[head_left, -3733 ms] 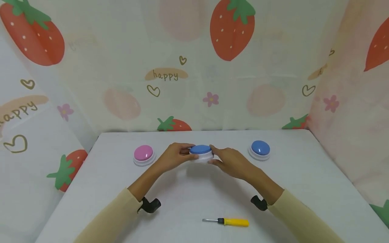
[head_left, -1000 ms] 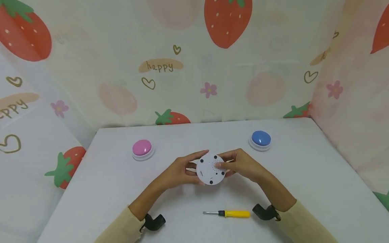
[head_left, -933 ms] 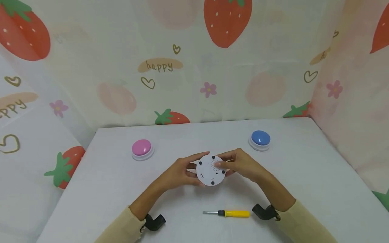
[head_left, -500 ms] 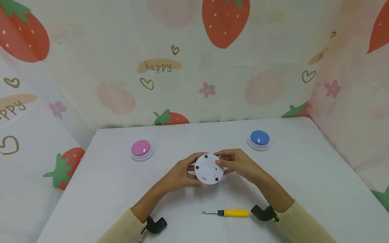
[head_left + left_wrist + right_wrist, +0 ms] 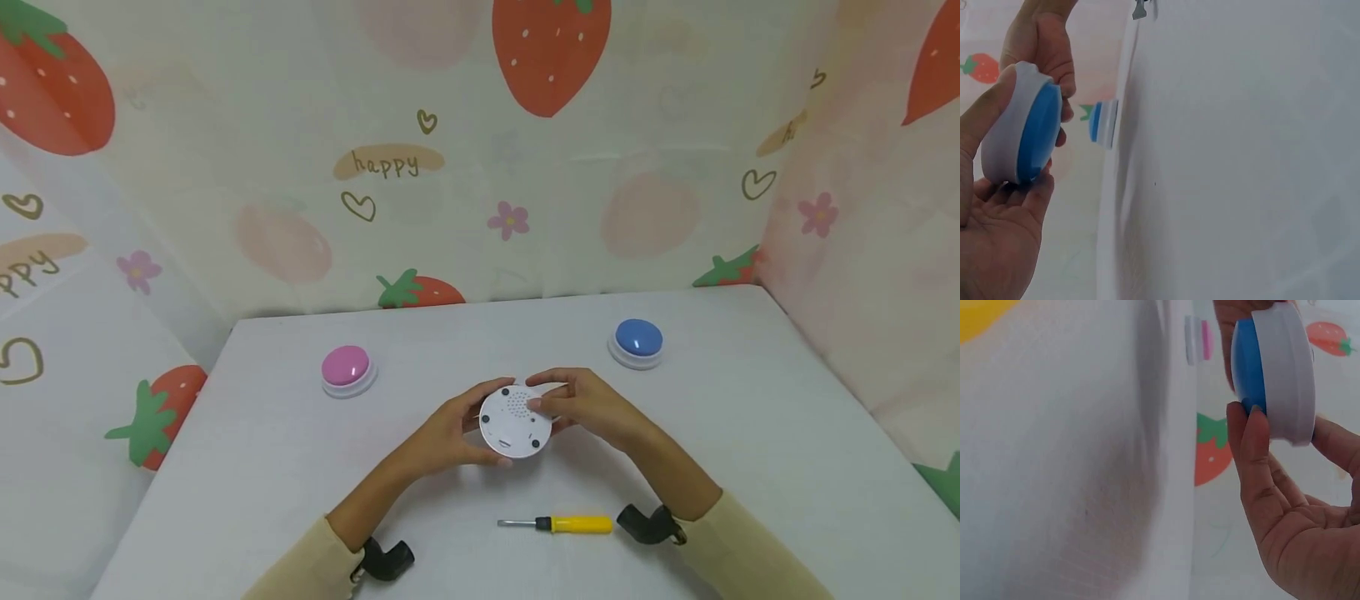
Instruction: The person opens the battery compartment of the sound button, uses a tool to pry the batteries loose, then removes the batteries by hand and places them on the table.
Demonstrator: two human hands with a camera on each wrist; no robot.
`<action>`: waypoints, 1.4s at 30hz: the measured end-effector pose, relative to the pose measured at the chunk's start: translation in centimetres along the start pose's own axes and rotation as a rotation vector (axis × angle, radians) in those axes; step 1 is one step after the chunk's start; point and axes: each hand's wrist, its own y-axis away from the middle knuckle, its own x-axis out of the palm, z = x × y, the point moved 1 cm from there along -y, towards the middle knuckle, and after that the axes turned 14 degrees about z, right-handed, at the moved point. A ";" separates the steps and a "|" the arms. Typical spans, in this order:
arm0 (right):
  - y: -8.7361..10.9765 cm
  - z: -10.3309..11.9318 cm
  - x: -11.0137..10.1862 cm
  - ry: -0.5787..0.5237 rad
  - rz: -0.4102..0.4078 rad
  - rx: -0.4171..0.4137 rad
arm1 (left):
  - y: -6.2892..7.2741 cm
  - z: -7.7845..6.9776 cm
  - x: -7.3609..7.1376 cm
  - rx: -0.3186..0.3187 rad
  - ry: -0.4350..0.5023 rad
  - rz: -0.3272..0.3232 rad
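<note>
At lower centre a yellow-handled screwdriver (image 5: pixel 556 524) lies loose on the counter (image 5: pixel 225 500), where anything dropped could strike it. Above it, mid-frame, the left hand (image 5: pixel 452 432) and right hand (image 5: pixel 588 406) both pinch the blue-topped button (image 5: pixel 512 432), raised, underside showing; its smooth rim might slip should one grip ease. Farther off, a pink button (image 5: pixel 347 369), left of centre, and second blue button (image 5: pixel 637 342), right, seem safe.
</note>
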 end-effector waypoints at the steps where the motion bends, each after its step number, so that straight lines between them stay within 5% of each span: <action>1: -0.1 0.0 0.0 0.006 0.001 0.004 | 0.0 0.1 0.0 0.004 0.015 0.008; 7: -0.4 -0.3 -0.1 0.059 -0.019 0.025 | -0.3 0.8 -0.1 0.019 0.087 0.037; 22: -1.0 -0.9 0.3 0.082 0.059 0.019 | 0.0 2.8 -0.3 -0.025 0.060 0.050; 30: 0.3 0.4 0.6 0.430 -0.051 -0.104 | 0.2 4.5 -0.4 -0.062 0.130 -0.024; 42: 0.7 0.7 2.9 0.874 0.018 -0.170 | 0.3 4.4 -0.1 -0.093 0.074 -0.026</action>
